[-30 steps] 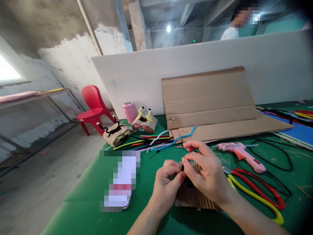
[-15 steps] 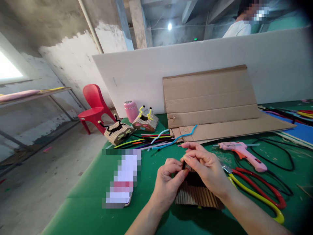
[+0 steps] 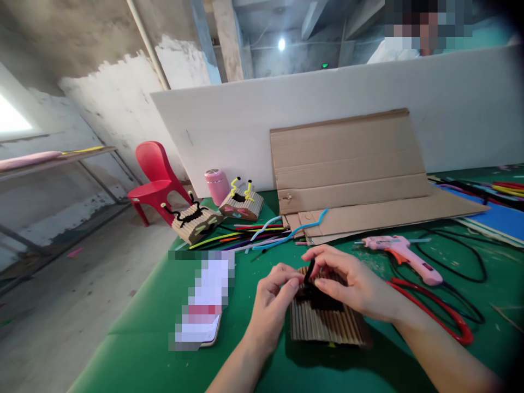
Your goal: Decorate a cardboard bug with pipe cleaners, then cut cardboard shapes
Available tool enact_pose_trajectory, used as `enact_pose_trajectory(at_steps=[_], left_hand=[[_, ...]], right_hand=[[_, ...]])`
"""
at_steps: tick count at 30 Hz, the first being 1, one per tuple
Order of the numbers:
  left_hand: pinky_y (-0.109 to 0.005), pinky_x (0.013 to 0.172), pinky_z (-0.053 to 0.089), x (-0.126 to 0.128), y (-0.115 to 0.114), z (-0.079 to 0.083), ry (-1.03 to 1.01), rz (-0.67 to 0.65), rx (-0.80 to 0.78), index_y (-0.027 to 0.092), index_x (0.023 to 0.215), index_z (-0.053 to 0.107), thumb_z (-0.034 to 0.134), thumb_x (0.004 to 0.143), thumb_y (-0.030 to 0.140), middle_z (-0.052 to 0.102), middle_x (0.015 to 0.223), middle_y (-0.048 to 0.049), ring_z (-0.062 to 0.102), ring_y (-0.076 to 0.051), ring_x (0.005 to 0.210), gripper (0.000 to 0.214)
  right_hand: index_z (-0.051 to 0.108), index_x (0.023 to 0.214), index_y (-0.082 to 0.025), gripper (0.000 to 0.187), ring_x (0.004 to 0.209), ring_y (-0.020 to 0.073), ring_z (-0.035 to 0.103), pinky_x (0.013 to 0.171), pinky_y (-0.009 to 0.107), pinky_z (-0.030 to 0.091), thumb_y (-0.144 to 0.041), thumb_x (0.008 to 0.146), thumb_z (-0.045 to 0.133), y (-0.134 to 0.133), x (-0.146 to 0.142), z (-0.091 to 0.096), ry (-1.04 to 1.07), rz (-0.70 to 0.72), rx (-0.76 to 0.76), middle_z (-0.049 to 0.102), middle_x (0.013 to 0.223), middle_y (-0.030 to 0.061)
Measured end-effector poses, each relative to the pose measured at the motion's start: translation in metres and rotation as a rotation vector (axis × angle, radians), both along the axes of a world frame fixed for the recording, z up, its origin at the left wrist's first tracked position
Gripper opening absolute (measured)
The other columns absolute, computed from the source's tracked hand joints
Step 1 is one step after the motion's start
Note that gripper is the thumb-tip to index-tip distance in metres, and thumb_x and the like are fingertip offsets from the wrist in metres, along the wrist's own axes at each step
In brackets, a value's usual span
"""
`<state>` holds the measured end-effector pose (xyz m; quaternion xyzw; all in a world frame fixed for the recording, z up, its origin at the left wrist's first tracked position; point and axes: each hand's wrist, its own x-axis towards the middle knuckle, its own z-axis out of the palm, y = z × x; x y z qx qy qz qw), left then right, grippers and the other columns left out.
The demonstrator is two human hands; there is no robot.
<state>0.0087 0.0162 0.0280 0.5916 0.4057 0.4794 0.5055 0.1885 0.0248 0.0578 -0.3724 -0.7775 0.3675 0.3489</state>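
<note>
A small corrugated cardboard piece (image 3: 323, 327) with a dark opening in its top sits on the green table in front of me. A short black pipe cleaner (image 3: 311, 271) stands up at the opening's left edge. My left hand (image 3: 276, 297) pinches the lower part of it between thumb and forefinger. On the other side, my right hand (image 3: 352, 281) curls over the cardboard, its fingertips around the upper part of the pipe cleaner. My fingers partly hide the opening and the far side of the cardboard.
Close by on the right lie a pink glue gun (image 3: 409, 256) and red-handled scissors or pliers (image 3: 446, 314). A phone (image 3: 208, 305) lies left. Behind are pipe cleaners (image 3: 241, 234), two finished cardboard pieces with feelers (image 3: 196, 221), a pink bottle (image 3: 216, 185) and folded cardboard (image 3: 347, 164).
Both hands have shifted, uncovering more of the cardboard's top. The right hand has lowered and moved right, its forearm now covering the yellow handle. The black pipe cleaner stands more exposed between the hands.
</note>
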Motion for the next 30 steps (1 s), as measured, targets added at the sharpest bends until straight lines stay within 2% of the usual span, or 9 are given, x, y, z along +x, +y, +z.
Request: enact_pose_trajectory(at_steps=[4, 8, 13, 18, 21, 23, 27, 30], left_hand=[[-0.027, 0.067, 0.038, 0.001, -0.002, -0.001, 0.030, -0.009, 0.010, 0.016, 0.074, 0.061, 0.051, 0.069, 0.017, 0.052, 0.077, -0.0034, 0.049, -0.018, 0.077, 0.011], [-0.028, 0.071, 0.039, 0.004, -0.004, -0.001, 0.052, -0.028, 0.014, 0.018, 0.081, 0.056, 0.049, 0.064, 0.012, 0.052, 0.079, -0.0026, 0.048, -0.017, 0.078, 0.020], [-0.028, 0.069, 0.039, 0.006, -0.006, -0.005, 0.105, 0.013, 0.084, 0.018, 0.074, 0.051, 0.052, 0.068, 0.016, 0.048, 0.075, -0.0014, 0.045, -0.016, 0.075, 0.006], [-0.030, 0.070, 0.038, 0.007, -0.005, -0.010, 0.184, 0.059, 0.152, 0.018, 0.075, 0.050, 0.053, 0.070, 0.016, 0.050, 0.075, -0.0018, 0.045, -0.017, 0.074, 0.007], [-0.031, 0.070, 0.039, 0.007, -0.005, -0.009, 0.243, 0.057, 0.208, 0.018, 0.078, 0.050, 0.056, 0.067, 0.016, 0.050, 0.078, -0.0024, 0.045, -0.017, 0.076, 0.012], [-0.031, 0.071, 0.040, 0.007, -0.005, -0.008, 0.282, 0.055, 0.241, 0.018, 0.080, 0.050, 0.057, 0.065, 0.014, 0.049, 0.081, -0.0030, 0.045, -0.018, 0.078, 0.017], [-0.031, 0.071, 0.040, 0.006, -0.006, -0.010, 0.314, 0.062, 0.252, 0.019, 0.085, 0.048, 0.059, 0.066, 0.014, 0.049, 0.083, -0.0030, 0.045, -0.018, 0.080, 0.023], [-0.032, 0.075, 0.041, 0.004, -0.008, -0.013, 0.261, 0.076, 0.236, 0.020, 0.096, 0.048, 0.059, 0.069, 0.019, 0.049, 0.087, -0.0033, 0.047, -0.019, 0.083, 0.030]], right_hand=[[0.058, 0.078, -0.019, 0.005, 0.099, 0.0181, 0.051, 0.086, 0.031, 0.041, -0.016, 0.075, 0.059, 0.001, -0.002, 0.000, -0.100, 0.018, 0.052, 0.050, 0.109, 0.0051], [0.057, 0.075, -0.018, 0.006, 0.091, 0.0161, 0.054, 0.080, 0.029, 0.044, -0.013, 0.078, 0.055, 0.001, -0.006, -0.004, -0.083, 0.020, 0.093, 0.052, 0.100, 0.0046], [0.056, 0.075, -0.019, 0.008, 0.088, 0.0153, 0.054, 0.077, 0.028, 0.045, -0.011, 0.077, 0.055, 0.002, -0.008, -0.007, -0.064, 0.024, 0.110, 0.052, 0.099, 0.0042], [0.057, 0.078, -0.019, 0.014, 0.095, 0.0181, 0.053, 0.084, 0.032, 0.043, -0.007, 0.072, 0.054, 0.002, -0.006, -0.004, -0.025, 0.019, 0.095, 0.052, 0.103, 0.0055], [0.056, 0.085, -0.020, 0.030, 0.098, 0.0183, 0.052, 0.086, 0.033, 0.042, 0.002, 0.066, 0.047, 0.002, -0.005, -0.007, 0.031, 0.024, 0.064, 0.052, 0.105, 0.0054], [0.055, 0.085, -0.020, 0.032, 0.098, 0.0182, 0.052, 0.085, 0.033, 0.042, 0.003, 0.065, 0.044, 0.001, -0.005, -0.011, 0.095, 0.015, 0.053, 0.052, 0.104, 0.0052], [0.055, 0.085, -0.020, 0.019, 0.098, 0.0194, 0.051, 0.083, 0.033, 0.044, -0.008, 0.075, 0.045, 0.003, -0.006, -0.020, 0.276, -0.042, 0.039, 0.052, 0.103, 0.0060], [0.056, 0.090, -0.020, 0.013, 0.085, 0.0174, 0.055, 0.075, 0.032, 0.046, -0.018, 0.081, 0.046, 0.010, -0.001, -0.022, 0.451, -0.196, 0.037, 0.055, 0.098, 0.0058]])
